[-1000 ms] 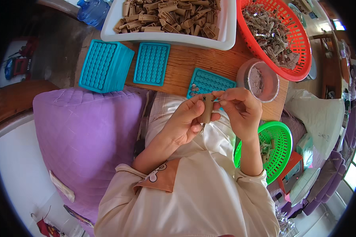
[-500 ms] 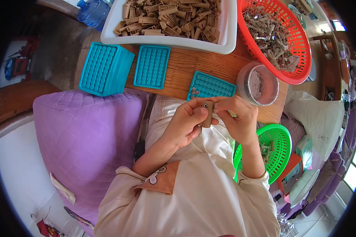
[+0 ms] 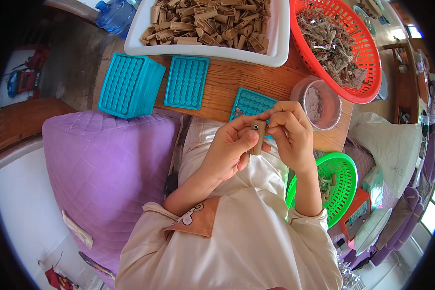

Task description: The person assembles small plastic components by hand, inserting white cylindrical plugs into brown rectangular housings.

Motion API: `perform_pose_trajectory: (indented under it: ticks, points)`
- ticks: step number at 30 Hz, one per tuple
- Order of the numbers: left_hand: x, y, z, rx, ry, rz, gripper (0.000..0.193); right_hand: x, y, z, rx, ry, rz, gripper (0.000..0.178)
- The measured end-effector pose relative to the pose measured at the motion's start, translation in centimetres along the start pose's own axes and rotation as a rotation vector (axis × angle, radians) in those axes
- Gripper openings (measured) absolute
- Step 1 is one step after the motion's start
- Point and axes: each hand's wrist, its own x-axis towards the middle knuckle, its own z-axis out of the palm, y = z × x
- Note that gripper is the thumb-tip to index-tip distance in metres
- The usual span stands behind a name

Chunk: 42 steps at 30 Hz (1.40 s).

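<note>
Over my lap, my left hand (image 3: 228, 153) grips a small tan plastic shell (image 3: 257, 142) between thumb and fingers. A small dark, shiny round part shows near the shell's top end. Close against its upper right side, my right hand (image 3: 293, 137) has its thumb and forefinger pinched together; whatever sits between them is too small to make out. Just beyond my hands, a teal dimpled tray (image 3: 256, 100) lies at the table's near edge, partly hidden by my fingers. A few small pieces rest on its near left corner.
A white bin (image 3: 212, 52) of tan shells stands at the back of the wooden table (image 3: 222, 87). Left of centre are a teal tray (image 3: 186, 82) and a teal stack (image 3: 130, 87). Rightward sit a clear tub (image 3: 334, 118) of pale powder, a red basket (image 3: 369, 60) and a green basket (image 3: 345, 193).
My right hand has shifted slightly up, its fingers curling more beside the shell. The shell has tilted a little in my left hand, which stays nearly in place.
</note>
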Motion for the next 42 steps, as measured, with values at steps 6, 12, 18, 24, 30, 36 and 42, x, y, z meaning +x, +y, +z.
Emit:
perform_pose_trajectory:
  ticks: [6,12,18,24,30,36,42]
  points:
    - [0.1,0.2,0.2,0.026,-0.032,0.019,0.038,0.0,0.1,-0.1,0.033,-0.008,-0.004,0.016]
    - [0.1,0.4,0.6,0.021,-0.066,0.033,0.038,-0.1,0.0,-0.4,0.098,0.025,0.008,0.015]
    - [0.2,0.5,1.1,0.083,-0.003,0.06,0.038,0.4,-0.7,-0.8,-0.08,-0.016,-0.093,0.015]
    - [-0.1,0.4,1.0,0.346,0.048,0.247,0.034,-0.5,0.0,0.3,0.167,0.154,0.014,0.011]
    - [-0.6,-0.6,1.0,1.159,0.094,1.173,0.031,-3.4,-1.3,0.7,0.966,0.075,0.634,0.046]
    - [-0.6,-2.0,0.1,1.306,-0.027,1.307,0.045,-3.4,-3.9,1.5,0.809,0.141,0.423,0.042]
    - [-0.5,-0.4,1.6,0.618,-0.164,0.624,0.072,-3.6,-4.0,1.1,0.31,0.039,0.146,0.029]
